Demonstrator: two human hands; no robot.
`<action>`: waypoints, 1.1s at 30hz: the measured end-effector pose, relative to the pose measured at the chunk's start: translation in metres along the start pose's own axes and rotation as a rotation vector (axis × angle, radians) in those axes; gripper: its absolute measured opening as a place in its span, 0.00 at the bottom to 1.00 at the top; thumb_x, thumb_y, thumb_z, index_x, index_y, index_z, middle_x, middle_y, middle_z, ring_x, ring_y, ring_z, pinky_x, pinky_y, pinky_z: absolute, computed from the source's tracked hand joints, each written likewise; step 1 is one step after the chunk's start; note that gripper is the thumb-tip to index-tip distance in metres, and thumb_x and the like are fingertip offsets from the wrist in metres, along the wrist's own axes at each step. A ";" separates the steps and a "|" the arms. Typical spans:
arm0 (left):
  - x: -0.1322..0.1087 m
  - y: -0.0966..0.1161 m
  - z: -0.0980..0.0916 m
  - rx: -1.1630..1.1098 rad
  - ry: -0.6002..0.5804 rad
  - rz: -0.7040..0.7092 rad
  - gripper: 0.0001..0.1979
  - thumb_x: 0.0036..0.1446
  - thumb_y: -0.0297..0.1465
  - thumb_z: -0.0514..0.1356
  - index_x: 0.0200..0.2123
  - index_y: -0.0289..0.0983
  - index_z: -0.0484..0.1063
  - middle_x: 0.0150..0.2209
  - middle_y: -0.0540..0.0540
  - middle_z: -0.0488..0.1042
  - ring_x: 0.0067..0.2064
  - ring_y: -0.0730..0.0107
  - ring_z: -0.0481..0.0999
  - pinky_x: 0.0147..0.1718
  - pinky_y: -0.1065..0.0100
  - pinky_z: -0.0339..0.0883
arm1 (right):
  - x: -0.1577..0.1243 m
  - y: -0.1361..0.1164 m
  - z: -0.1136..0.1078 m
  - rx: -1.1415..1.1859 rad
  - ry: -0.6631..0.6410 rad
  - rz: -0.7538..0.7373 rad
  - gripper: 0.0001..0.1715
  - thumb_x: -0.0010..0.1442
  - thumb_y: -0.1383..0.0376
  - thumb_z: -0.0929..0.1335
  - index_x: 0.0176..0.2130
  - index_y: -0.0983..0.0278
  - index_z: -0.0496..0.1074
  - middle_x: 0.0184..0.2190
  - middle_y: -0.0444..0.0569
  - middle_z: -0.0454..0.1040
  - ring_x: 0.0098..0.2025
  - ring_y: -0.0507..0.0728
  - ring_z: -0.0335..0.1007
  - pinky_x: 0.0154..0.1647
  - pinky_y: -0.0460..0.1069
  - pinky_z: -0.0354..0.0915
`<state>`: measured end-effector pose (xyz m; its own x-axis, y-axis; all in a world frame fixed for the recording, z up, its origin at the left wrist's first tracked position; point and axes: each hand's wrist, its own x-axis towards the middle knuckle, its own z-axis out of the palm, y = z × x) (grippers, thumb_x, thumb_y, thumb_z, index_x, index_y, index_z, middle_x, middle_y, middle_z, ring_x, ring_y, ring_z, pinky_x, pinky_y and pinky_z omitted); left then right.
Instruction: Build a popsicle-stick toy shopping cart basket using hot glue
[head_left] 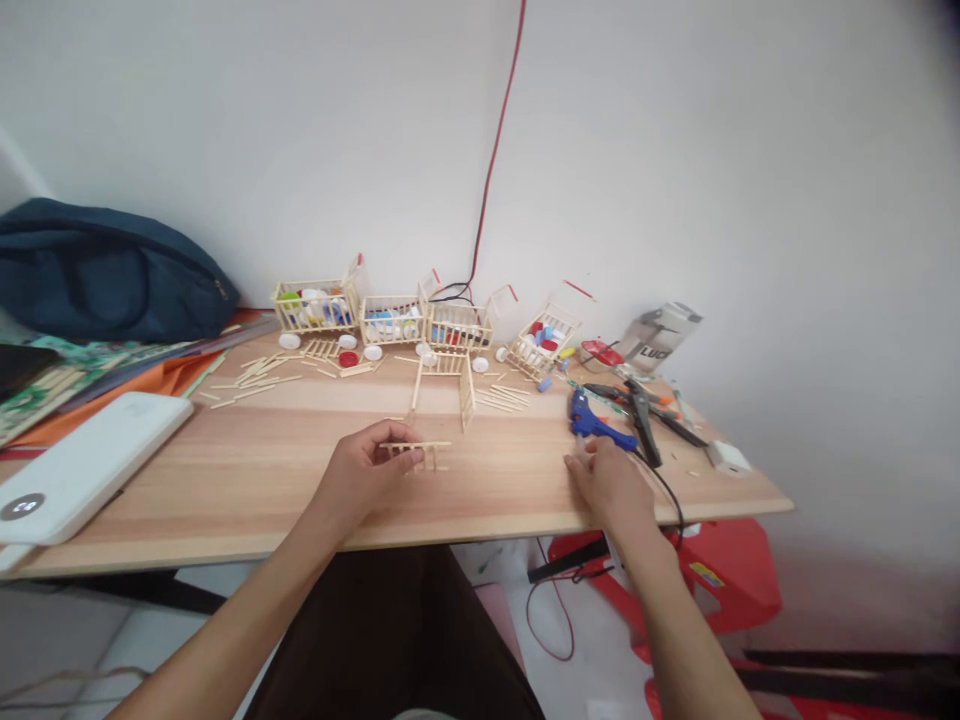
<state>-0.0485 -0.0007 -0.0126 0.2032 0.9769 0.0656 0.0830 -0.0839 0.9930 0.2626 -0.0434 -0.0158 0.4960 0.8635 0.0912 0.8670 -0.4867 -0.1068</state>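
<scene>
My left hand (361, 470) pinches a small ladder-like panel of wooden sticks (417, 452), held just above the wooden table (247, 470). My right hand (609, 485) rests on the table with its fingers curled at the handle of a blue glue gun (596, 425); whether it grips the gun I cannot tell. Behind the panel stands a partly built stick frame (448, 380). Along the wall sit several small stick carts (390, 318) filled with coloured bottle caps.
Loose sticks (259, 378) lie scattered at the back left. A white power bank (86, 465) lies at the left edge, a dark blue bag (105, 272) behind it. Pliers and scissors (645, 415) lie beside the glue gun. A red stool (720, 580) stands under the table's right end.
</scene>
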 end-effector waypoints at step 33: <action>0.000 -0.010 0.010 -0.096 0.056 -0.044 0.14 0.46 0.39 0.69 0.33 0.36 0.75 0.29 0.51 0.75 0.27 0.76 0.70 0.27 0.74 0.61 | 0.020 0.035 -0.010 0.874 0.097 -0.219 0.25 0.62 0.48 0.63 0.45 0.65 0.70 0.39 0.56 0.75 0.33 0.58 0.71 0.34 0.52 0.67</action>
<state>-0.0395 -0.0017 -0.0236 0.1466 0.9889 0.0246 -0.0035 -0.0243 0.9997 0.3031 -0.0441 -0.0082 0.3609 0.8906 0.2768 0.6163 -0.0049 -0.7875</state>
